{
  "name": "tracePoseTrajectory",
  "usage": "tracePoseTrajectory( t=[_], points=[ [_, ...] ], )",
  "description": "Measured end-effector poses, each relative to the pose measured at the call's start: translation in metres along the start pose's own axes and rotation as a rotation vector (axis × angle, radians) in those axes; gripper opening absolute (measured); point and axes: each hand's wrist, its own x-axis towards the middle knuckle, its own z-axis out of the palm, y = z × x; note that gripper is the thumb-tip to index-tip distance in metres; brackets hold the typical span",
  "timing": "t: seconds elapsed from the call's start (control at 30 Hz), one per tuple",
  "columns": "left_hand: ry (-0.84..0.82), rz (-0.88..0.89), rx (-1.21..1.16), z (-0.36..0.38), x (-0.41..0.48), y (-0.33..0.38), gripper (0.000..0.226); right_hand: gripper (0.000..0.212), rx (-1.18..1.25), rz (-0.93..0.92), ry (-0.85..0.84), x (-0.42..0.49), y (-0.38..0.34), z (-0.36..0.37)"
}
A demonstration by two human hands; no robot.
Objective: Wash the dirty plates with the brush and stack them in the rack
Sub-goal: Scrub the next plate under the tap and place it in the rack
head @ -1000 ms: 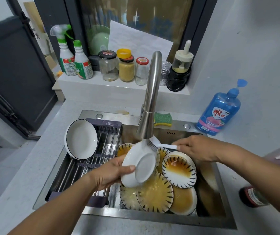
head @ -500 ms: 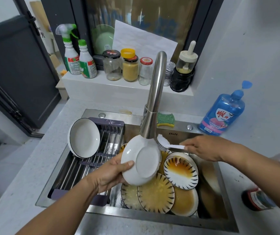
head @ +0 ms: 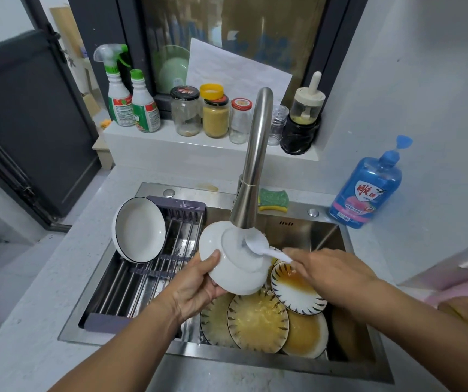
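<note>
**A:** While your left hand (head: 196,281) grips the plate (head: 233,275), where exactly does that plate sit?

**B:** Middle of the frame, just under the spout of the tap (head: 255,165). You hold it tilted over the sink (head: 255,360), white underside turned up toward you. Your thumb presses on that underside near the lower left edge, and your fingers curl beneath it.

**A:** And the right hand (head: 332,267)?

**B:** Just right of the plate, closed round the white handle of the brush (head: 272,253). The brush head lies against the plate's underside, touching it. Your two hands are apart, with the plate between them.

**A:** Is water running?

**B:** You can't tell from this view.

**A:** Where are the others?

**B:** The dirty plates (head: 258,321) lie overlapping in the sink's right part, lower centre of the frame. They have dark striped rims and yellow-brown residue. The rack (head: 148,278) spans the sink's left part. A racked plate (head: 139,230) stands tilted on edge at its upper left end, white inside facing you.

**A:** Anything around the sink?

**B:** A sponge (head: 273,200) lies on the rim behind the tap, and a blue bottle (head: 366,188) stands at the right. Jars (head: 216,117) and spray bottles (head: 119,103) line the ledge (head: 199,148) in the upper middle.
</note>
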Motion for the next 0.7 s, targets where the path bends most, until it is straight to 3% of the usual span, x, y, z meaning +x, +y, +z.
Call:
tracePoseTrajectory(
  t=[0.17,0.4,0.57,0.7],
  points=[
    [0.046,0.017,-0.013,-0.003,0.001,-0.003,0.053,0.038,0.01,-0.124,-0.002,-0.008,-0.019,0.002],
    [0.028,0.025,-0.027,0.003,0.0,-0.006,0.051,0.036,0.069,0.01,-0.058,0.002,0.002,0.001],
    [0.068,0.022,0.052,-0.003,0.001,-0.003,0.048,0.039,0.084,-0.147,-0.021,0.002,-0.024,-0.003],
    [0.067,0.006,0.048,0.003,0.0,-0.008,0.044,0.035,0.011,-0.02,-0.049,0.023,-0.007,-0.008]
  ],
)
